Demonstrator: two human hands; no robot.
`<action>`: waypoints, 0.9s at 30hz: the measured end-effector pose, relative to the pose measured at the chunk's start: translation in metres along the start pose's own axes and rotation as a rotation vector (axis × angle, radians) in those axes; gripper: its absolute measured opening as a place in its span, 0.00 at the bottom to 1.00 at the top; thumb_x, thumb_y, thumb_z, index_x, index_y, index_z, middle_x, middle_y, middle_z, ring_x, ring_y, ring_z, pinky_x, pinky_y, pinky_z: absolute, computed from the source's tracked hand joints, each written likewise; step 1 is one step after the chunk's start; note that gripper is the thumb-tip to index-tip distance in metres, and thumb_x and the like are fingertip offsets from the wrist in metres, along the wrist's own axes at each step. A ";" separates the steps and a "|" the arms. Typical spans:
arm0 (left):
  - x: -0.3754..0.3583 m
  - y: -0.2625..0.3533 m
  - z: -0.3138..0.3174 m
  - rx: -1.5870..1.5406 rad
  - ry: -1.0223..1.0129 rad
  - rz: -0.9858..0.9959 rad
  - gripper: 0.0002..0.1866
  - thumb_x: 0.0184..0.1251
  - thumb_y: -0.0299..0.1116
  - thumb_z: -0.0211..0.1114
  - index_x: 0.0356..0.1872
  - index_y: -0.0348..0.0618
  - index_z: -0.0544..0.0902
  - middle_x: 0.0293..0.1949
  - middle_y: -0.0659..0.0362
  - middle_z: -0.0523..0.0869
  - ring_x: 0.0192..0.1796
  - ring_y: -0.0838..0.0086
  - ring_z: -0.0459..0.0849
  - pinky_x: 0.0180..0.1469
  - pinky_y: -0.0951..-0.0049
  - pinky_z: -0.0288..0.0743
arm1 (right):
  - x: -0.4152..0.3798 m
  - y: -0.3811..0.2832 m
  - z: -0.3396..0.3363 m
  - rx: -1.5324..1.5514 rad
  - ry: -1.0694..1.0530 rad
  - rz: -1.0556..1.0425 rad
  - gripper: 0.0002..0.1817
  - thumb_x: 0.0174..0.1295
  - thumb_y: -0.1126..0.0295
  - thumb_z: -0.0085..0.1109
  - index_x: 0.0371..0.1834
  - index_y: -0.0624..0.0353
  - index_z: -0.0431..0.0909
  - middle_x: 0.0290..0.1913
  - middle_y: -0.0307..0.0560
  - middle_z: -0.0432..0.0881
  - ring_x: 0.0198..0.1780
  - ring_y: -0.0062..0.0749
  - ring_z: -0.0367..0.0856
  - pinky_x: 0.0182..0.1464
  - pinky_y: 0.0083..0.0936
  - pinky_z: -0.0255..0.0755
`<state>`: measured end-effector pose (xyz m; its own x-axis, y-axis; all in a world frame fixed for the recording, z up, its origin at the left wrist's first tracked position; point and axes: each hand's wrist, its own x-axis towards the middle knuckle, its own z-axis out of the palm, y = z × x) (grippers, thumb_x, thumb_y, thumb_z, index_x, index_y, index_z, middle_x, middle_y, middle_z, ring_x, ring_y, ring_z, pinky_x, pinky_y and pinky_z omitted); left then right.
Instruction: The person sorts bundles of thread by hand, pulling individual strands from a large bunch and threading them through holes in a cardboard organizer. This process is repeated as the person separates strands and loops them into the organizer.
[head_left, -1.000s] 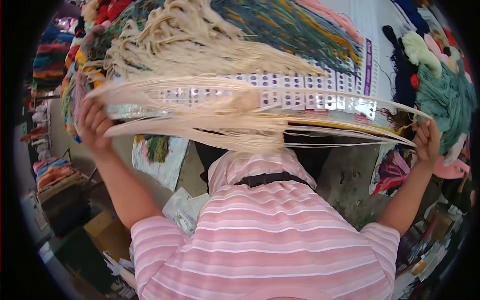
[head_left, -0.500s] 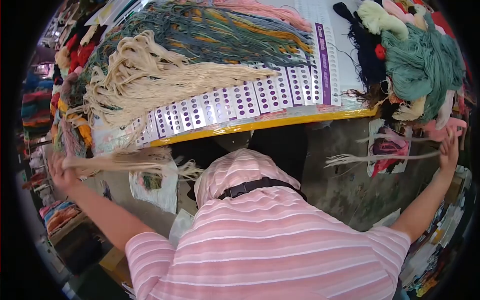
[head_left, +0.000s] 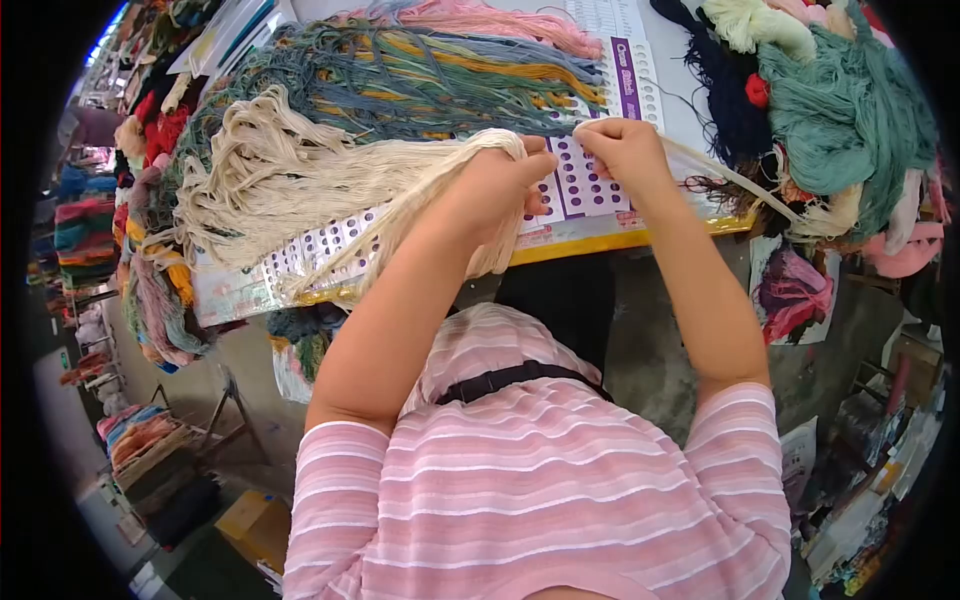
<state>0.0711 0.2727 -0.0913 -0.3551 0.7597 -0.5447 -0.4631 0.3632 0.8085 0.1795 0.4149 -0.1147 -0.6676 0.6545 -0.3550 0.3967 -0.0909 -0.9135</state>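
My left hand (head_left: 500, 185) is closed round a looped hank of cream thread (head_left: 490, 147), whose strands hang down over the table's front edge. My right hand (head_left: 630, 155) pinches a thin strand of cream thread (head_left: 735, 176) at its fingertips; the strand trails off to the right. Both hands are close together above white cards with rows of punched holes (head_left: 585, 185). A large heap of cream thread (head_left: 290, 170) spreads over the cards to the left of my hands. Behind it lie green, blue and mustard threads (head_left: 430, 80).
Teal yarn (head_left: 830, 130), dark navy yarn (head_left: 715, 80) and pale cream yarn (head_left: 755, 35) are piled at the right. Pink thread (head_left: 500, 25) lies at the back. Yellow tape (head_left: 600, 245) runs along the table's front edge. Mixed coloured skeins (head_left: 160, 280) hang at the left.
Both arms were spread wide with cream threads in each hand. Now my hands have come together over the cards, the left one still on a cream hank, the right on a strand.
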 end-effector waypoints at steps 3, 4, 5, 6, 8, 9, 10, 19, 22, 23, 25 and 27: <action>0.010 0.001 0.005 0.113 0.010 0.025 0.22 0.62 0.30 0.59 0.54 0.27 0.73 0.30 0.59 0.79 0.22 0.82 0.71 0.31 0.75 0.75 | 0.003 0.009 0.003 -0.069 0.020 -0.041 0.08 0.51 0.68 0.64 0.27 0.62 0.84 0.21 0.38 0.81 0.20 0.18 0.75 0.25 0.17 0.69; 0.015 -0.001 0.007 0.115 0.020 0.018 0.19 0.61 0.29 0.58 0.51 0.28 0.74 0.28 0.59 0.78 0.21 0.82 0.71 0.31 0.75 0.75 | 0.003 0.011 0.003 -0.059 0.017 -0.058 0.07 0.50 0.69 0.64 0.27 0.62 0.84 0.21 0.38 0.81 0.20 0.18 0.75 0.25 0.17 0.69; 0.021 -0.003 0.008 0.117 0.030 0.015 0.16 0.61 0.29 0.58 0.48 0.30 0.75 0.27 0.60 0.78 0.21 0.81 0.70 0.30 0.76 0.75 | 0.005 0.011 0.003 -0.052 0.013 -0.078 0.07 0.50 0.69 0.64 0.26 0.62 0.84 0.21 0.38 0.81 0.20 0.18 0.75 0.25 0.17 0.69; 0.028 -0.004 0.010 0.119 0.042 0.016 0.13 0.61 0.28 0.57 0.45 0.32 0.76 0.25 0.61 0.77 0.21 0.81 0.70 0.30 0.76 0.75 | 0.006 0.009 0.003 -0.060 0.026 -0.064 0.07 0.50 0.69 0.64 0.27 0.62 0.84 0.21 0.38 0.81 0.20 0.18 0.75 0.25 0.17 0.69; 0.036 -0.006 0.014 0.118 0.107 0.014 0.05 0.61 0.26 0.54 0.35 0.36 0.77 0.22 0.62 0.76 0.20 0.81 0.70 0.27 0.77 0.71 | 0.006 0.006 0.006 -0.079 0.052 -0.033 0.07 0.50 0.69 0.64 0.27 0.62 0.84 0.20 0.38 0.81 0.20 0.18 0.75 0.25 0.18 0.69; 0.039 -0.008 0.011 0.156 0.097 0.013 0.05 0.61 0.26 0.54 0.34 0.36 0.77 0.22 0.62 0.76 0.19 0.81 0.69 0.26 0.77 0.70 | 0.008 0.008 0.006 -0.097 0.052 -0.039 0.07 0.50 0.69 0.64 0.28 0.62 0.84 0.21 0.38 0.81 0.20 0.18 0.75 0.25 0.18 0.69; 0.043 -0.010 0.007 0.196 0.086 0.010 0.05 0.61 0.25 0.54 0.34 0.37 0.77 0.22 0.62 0.76 0.19 0.81 0.69 0.24 0.77 0.68 | 0.010 0.011 0.006 -0.113 0.053 -0.043 0.07 0.50 0.69 0.64 0.28 0.62 0.84 0.22 0.38 0.82 0.21 0.18 0.76 0.25 0.18 0.69; 0.052 -0.018 0.009 0.093 0.141 0.013 0.04 0.58 0.28 0.62 0.29 0.38 0.79 0.20 0.62 0.76 0.17 0.80 0.68 0.20 0.78 0.63 | -0.006 0.034 0.003 -0.093 0.044 -0.349 0.05 0.51 0.73 0.60 0.28 0.63 0.81 0.31 0.44 0.82 0.29 0.27 0.79 0.34 0.22 0.72; 0.045 -0.017 0.013 0.203 0.233 0.086 0.04 0.58 0.28 0.61 0.28 0.39 0.79 0.20 0.61 0.76 0.17 0.79 0.69 0.20 0.77 0.64 | -0.009 0.030 0.001 -0.098 0.014 -0.297 0.09 0.50 0.75 0.59 0.35 0.63 0.80 0.30 0.45 0.80 0.31 0.33 0.79 0.36 0.26 0.73; 0.042 -0.012 0.013 0.239 0.270 0.122 0.04 0.58 0.28 0.61 0.28 0.40 0.79 0.21 0.61 0.76 0.17 0.79 0.70 0.19 0.77 0.65 | -0.008 0.028 0.002 -0.128 0.023 -0.307 0.10 0.50 0.76 0.58 0.37 0.63 0.79 0.30 0.46 0.79 0.32 0.35 0.79 0.37 0.27 0.73; 0.033 0.007 -0.008 0.285 0.447 0.202 0.04 0.58 0.30 0.60 0.28 0.42 0.77 0.20 0.62 0.75 0.17 0.79 0.70 0.21 0.76 0.68 | -0.011 0.024 0.001 -0.321 0.052 -0.397 0.12 0.51 0.78 0.56 0.41 0.62 0.79 0.32 0.44 0.79 0.31 0.28 0.78 0.36 0.22 0.72; 0.030 0.017 -0.047 -0.041 0.598 0.253 0.06 0.59 0.32 0.59 0.30 0.41 0.75 0.22 0.61 0.74 0.22 0.77 0.72 0.26 0.75 0.72 | -0.013 0.027 0.002 -0.490 0.125 -0.510 0.11 0.52 0.78 0.55 0.40 0.62 0.78 0.34 0.44 0.78 0.32 0.31 0.78 0.36 0.25 0.73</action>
<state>0.0144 0.2762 -0.1041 -0.8423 0.3837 -0.3787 -0.3327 0.1827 0.9252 0.1970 0.4023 -0.1349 -0.7799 0.6091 0.1442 0.3113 0.5773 -0.7548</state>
